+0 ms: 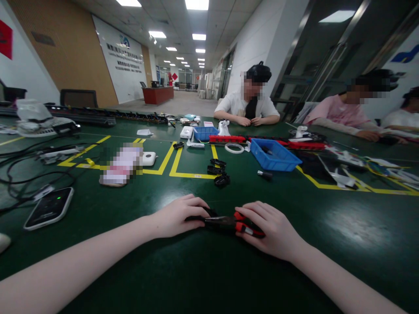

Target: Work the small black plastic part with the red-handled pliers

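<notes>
In my right hand is a pair of red-and-black pliers, its handles within my curled fingers and its pointed jaws turned left. My left hand pinches a small black piece right at the jaw tips; most of it is hidden behind my fingers, so its kind is unclear. Both hands are low over the green table. Beyond them several small black parts lie in a loose group by a yellow tape line.
A blue tray with dark items inside stands beyond my right hand, near a black cylindrical piece. Phones and cables lie at left. A white ring is farther back. Co-workers sit across the table.
</notes>
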`<state>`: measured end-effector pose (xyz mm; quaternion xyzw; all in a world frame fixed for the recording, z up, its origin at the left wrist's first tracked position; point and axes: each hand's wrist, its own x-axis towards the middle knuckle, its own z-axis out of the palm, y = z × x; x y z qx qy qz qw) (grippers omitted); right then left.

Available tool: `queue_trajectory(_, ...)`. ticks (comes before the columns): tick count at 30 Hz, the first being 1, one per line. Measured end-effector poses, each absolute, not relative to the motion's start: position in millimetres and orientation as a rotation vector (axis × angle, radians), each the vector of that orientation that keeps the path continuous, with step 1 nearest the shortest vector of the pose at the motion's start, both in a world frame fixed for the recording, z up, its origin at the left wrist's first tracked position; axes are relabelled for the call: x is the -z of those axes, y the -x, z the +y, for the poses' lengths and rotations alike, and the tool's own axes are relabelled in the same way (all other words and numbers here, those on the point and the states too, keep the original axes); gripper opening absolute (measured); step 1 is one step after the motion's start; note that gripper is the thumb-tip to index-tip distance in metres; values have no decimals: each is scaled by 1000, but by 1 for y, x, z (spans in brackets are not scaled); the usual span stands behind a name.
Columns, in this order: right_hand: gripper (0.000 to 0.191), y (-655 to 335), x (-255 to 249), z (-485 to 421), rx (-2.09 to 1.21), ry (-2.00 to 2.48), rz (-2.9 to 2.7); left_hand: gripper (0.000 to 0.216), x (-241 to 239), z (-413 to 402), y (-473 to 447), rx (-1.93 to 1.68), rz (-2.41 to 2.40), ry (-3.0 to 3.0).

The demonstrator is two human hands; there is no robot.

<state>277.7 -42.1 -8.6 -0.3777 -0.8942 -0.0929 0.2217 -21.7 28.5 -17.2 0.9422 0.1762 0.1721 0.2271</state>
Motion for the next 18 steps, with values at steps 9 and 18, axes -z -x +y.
queue_trajectory(9, 42, -281, 9, -41, 303, 1029, -2473, 22, 17, 28, 21, -459, 496, -2593)
queue_trajectory(18, 42, -281, 10, -42, 297, 1037, -2474, 21, 17, 28, 21, -475, 489, -2597)
